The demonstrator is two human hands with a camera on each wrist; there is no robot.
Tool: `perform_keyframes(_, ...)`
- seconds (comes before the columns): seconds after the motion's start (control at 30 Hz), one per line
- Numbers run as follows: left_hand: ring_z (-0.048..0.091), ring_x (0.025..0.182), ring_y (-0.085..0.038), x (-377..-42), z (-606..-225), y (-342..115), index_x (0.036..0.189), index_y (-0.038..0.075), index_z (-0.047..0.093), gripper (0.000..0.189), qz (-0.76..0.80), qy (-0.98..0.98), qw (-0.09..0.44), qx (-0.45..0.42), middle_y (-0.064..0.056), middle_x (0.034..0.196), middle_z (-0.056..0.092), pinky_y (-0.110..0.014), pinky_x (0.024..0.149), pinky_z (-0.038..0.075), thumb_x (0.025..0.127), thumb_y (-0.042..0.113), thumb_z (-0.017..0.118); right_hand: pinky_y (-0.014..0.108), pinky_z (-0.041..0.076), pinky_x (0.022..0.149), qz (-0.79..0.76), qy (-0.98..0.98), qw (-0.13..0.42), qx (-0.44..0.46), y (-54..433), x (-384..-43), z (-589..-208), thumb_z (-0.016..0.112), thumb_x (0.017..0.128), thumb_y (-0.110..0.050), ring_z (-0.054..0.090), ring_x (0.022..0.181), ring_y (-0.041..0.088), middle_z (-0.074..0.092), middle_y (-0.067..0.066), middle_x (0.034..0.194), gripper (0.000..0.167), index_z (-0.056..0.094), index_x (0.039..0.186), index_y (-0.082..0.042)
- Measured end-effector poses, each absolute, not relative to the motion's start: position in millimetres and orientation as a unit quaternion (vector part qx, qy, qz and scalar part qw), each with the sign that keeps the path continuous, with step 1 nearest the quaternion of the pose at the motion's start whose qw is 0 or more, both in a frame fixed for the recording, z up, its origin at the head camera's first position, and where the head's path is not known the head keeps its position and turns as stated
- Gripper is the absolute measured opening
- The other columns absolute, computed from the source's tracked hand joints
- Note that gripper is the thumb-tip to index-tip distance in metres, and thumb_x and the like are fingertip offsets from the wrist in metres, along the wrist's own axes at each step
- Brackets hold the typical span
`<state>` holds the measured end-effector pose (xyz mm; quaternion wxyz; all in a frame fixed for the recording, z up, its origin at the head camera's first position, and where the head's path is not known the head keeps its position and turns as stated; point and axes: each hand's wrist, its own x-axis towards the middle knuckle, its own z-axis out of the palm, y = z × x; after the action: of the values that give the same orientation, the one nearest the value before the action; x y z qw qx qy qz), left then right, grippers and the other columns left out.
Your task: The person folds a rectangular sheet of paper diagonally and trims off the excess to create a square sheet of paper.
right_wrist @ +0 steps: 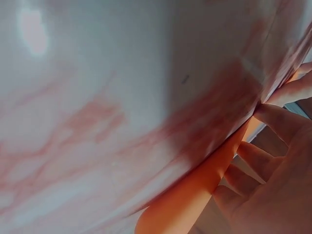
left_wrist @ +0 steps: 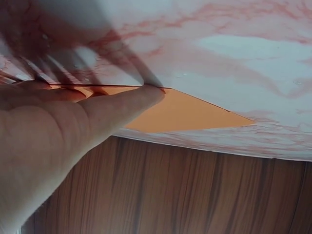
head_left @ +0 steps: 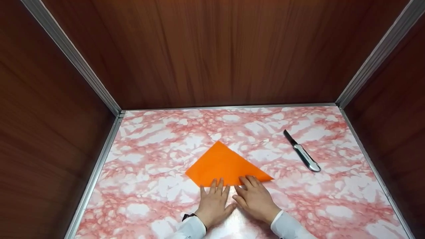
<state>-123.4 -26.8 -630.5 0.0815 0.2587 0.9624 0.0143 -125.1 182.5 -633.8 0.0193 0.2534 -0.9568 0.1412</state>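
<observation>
A folded sheet of orange paper (head_left: 222,161) lies on the table, one corner pointing away and a long straight edge nearest me. My left hand (head_left: 214,202) rests with spread, straight fingers at that near edge. Right of it, my right hand (head_left: 255,200) presses fingertips on the paper's near edge, toward the right corner. In the left wrist view an outstretched finger of the left hand (left_wrist: 63,119) touches the orange paper (left_wrist: 195,111). The right wrist view has the right hand's fingers (right_wrist: 261,158) along the paper's edge, and the orange paper (right_wrist: 175,207) bulges up slightly there.
A knife (head_left: 303,156) with a dark blade and a green and silver handle lies on the right of the table. Red and white marbling covers the tabletop (head_left: 149,199). Brown wood-grain panels (head_left: 229,53) with metal edging enclose it at the back and sides.
</observation>
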Motion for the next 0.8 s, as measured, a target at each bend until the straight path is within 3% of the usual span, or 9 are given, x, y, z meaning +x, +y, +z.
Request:
perform_keyframes(0.47,0.020,0.154,-0.035,-123.9,-630.6,-25.1,0.161,0.020,0.035,0.080,0.013,0.963,0.106,0.248,-0.011,0.169,0.021,-0.079,0.105,0.024,0.100,0.071,0.035,0.060,0.029,0.115,0.144,-0.965,0.024,0.217,208.0,-120.7,-630.6,0.045,0.107,-0.051,0.041,0.140,0.044,0.052,0.020,0.149,0.053,0.071,0.133,-0.013)
perform_keyframes(0.8,0.020,0.154,-0.034,-124.9,-631.1,-26.3,0.162,0.020,0.034,0.080,0.022,0.962,0.104,0.250,-0.010,0.169,0.020,-0.080,0.105,0.024,0.100,0.070,0.036,0.059,0.025,0.117,0.122,-0.970,0.034,0.206,226.6,-119.3,-630.4,0.048,0.107,-0.048,0.040,0.140,0.044,0.053,0.020,0.146,0.049,0.074,0.128,-0.011)
